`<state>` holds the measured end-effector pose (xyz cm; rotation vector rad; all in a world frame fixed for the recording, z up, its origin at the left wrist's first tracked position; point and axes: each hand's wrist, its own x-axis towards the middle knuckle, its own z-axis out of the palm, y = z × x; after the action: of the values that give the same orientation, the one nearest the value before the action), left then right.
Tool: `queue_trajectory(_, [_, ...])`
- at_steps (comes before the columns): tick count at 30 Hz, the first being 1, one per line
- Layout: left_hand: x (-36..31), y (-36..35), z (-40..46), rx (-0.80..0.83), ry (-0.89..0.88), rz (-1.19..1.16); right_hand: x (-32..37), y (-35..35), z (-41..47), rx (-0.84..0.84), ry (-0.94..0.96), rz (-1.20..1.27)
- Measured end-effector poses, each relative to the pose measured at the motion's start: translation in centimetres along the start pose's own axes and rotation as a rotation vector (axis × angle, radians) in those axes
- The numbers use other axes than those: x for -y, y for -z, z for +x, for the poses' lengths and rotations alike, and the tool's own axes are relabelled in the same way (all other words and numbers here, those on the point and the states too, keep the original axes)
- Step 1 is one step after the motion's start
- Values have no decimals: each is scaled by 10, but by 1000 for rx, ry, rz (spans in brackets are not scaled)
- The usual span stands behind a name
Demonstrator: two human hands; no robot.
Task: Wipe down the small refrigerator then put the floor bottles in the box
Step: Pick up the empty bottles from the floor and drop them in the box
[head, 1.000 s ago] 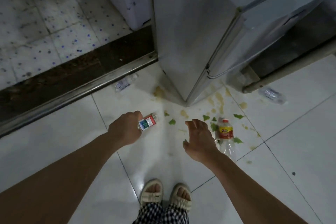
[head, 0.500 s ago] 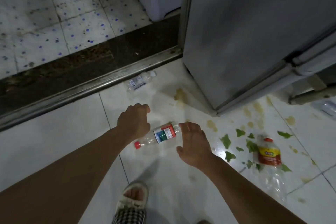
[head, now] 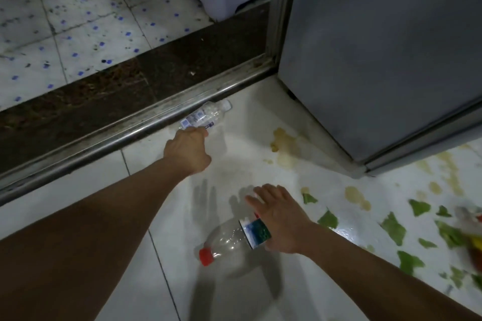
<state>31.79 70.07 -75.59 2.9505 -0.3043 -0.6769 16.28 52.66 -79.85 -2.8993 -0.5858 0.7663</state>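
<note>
While the left hand (head: 188, 149) reaches a clear bottle (head: 206, 114) just beyond its curled fingertips, grip undeterminable, the right hand (head: 277, 219) holds the red-capped bottle (head: 232, 240) beneath its palm.

Bottles: 3, red-capped bottle (head: 229, 241), clear bottle (head: 206, 114), blurred bottle (head: 473, 232) at right edge, hands: 2, refrigerator (head: 378, 55): 1
</note>
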Motion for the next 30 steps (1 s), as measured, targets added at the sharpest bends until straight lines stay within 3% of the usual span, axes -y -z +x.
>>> queue_trajectory(5, [7, -21, 36, -68, -8, -20, 0, -26, 21, 18, 85, -74])
queue_trajectory(9, [10, -25, 57, -138, -17, -11, -9, -28, 21, -29, 44, -42])
queue_trajectory(16, [14, -32, 89, -220, 13, 54, -40, -15, -6, -196, -241, 104])
queue_trajectory(24, [8, -39, 94, -214, 106, 103, -60, -15, -55, -171, -509, 306])
queue_trajectory(30, [-45, -52, 39, -110, -77, -234, -75, -1, -109, -212, -667, 450])
